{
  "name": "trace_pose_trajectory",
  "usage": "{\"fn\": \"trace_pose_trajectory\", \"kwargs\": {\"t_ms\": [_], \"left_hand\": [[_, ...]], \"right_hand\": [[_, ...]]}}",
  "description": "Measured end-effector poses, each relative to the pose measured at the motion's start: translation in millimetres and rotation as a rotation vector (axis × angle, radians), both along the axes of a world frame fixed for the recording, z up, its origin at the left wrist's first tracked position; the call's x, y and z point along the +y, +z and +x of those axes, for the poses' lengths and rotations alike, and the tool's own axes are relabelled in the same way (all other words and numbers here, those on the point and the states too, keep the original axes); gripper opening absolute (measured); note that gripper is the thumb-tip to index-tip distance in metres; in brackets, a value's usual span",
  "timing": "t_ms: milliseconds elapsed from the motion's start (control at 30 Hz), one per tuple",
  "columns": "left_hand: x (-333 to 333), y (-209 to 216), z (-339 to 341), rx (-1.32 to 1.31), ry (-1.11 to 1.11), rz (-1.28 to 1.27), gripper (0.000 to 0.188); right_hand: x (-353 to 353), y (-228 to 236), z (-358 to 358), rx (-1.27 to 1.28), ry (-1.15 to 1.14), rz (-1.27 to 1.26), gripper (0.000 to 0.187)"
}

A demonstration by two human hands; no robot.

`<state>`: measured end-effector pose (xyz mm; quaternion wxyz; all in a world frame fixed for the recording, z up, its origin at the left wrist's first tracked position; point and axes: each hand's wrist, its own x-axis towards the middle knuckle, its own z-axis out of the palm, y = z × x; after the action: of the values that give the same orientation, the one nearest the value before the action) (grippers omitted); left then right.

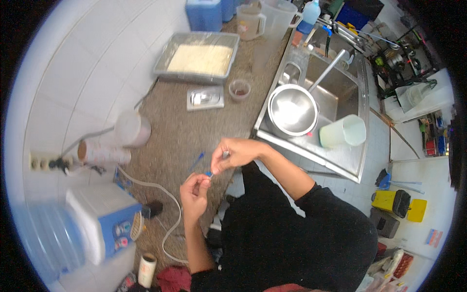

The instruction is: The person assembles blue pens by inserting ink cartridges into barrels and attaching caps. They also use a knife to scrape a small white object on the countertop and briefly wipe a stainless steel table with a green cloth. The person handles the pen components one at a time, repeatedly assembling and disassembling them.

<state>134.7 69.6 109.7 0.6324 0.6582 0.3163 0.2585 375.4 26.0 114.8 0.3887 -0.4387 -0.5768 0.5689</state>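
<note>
Over the brown counter (168, 121), my left hand (194, 193) and my right hand (237, 153) meet with their fingertips pinched together. Between them is a small blue and pale piece (209, 173), too small to make out its kind. Both hands seem to grip it, one from each side. Just past the fingers a thin blue pen-like thing (197, 160) lies on the counter. Farther off sit a flat silver pocket scale (206, 103) with a small pale item on it and a small clear cup (240, 91) with something brown inside.
A grey tub (194, 76) of pale powder stands at the back. On the right, a steel bowl (293, 111) and a translucent pitcher (343, 131) stand by the sink (335, 87). At left are a paper roll (104, 152), a white cable (172, 204) and a blue-white dispenser (104, 219).
</note>
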Motion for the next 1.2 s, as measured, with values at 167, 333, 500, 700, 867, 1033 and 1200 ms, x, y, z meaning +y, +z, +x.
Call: {"fn": "trace_pose_trajectory", "kwargs": {"t_ms": [167,333,500,700,867,1033,1200], "left_hand": [[53.4,-36.5,71.7,0.298,0.055,0.102,0.018],[99.9,-112.4,153.4,0.596,0.157,0.418,0.021],[140.7,-202.2,220.6,0.763,0.361,0.598,0.025],[142.0,-287.7,201.3,1.075,0.417,0.623,0.021],[150.0,-255.0,219.4,1.137,0.383,0.275,0.022],[154.2,-277.8,222.8,1.125,0.341,0.506,0.022],[157.0,-289.2,219.0,1.068,0.295,0.653,0.023]], "right_hand": [[136.3,35.3,218.7,-0.357,-0.656,0.29,0.024],[281.8,64.3,468.1,-0.169,-1.317,0.247,0.015],[369.0,33.7,699.7,-0.16,-1.632,0.171,0.019],[425.4,31.5,820.0,-0.082,-1.789,0.033,0.025],[436.3,16.1,879.8,-0.087,-1.786,-0.024,0.045],[448.7,-14.3,901.4,-0.029,-1.629,-0.039,0.046],[463.0,-23.7,977.4,0.016,-1.603,-0.071,0.048]]}}
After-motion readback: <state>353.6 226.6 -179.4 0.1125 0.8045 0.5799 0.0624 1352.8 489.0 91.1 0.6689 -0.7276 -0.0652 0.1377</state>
